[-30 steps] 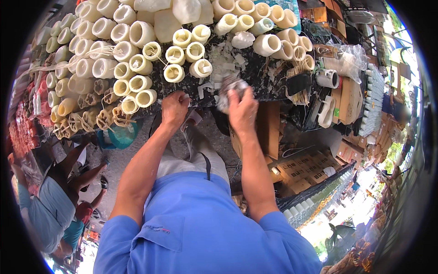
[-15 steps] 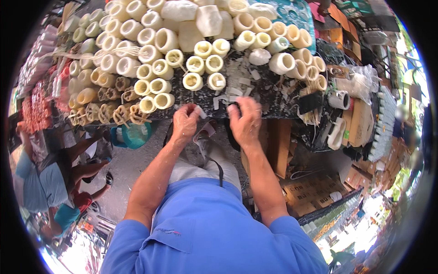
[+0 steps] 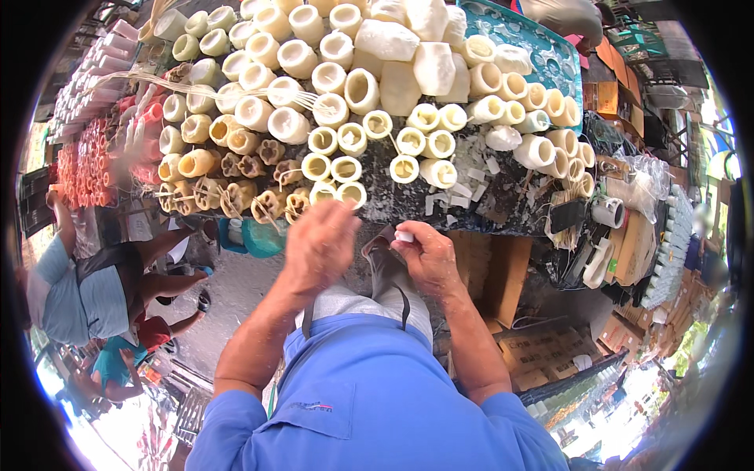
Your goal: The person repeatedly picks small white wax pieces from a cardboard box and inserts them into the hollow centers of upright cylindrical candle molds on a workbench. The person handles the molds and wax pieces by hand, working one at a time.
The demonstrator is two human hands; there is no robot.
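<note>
Beside table (image 3: pixel 491 223), right fingers (image 3: pixel 426 234) pinching white chip (image 3: pixel 404 235), left fingers (image 3: pixel 334 217) too blurred to tell, lettered shirt (image 3: pixel 373 385)

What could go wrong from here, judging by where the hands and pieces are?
The left hand, blurred, is close to the front pale cups and might knock one over.
The small white piece pinched in the right hand could slip and perhaps drop to the floor.
Loose white scraps near the front of the dark table might get brushed off.
</note>
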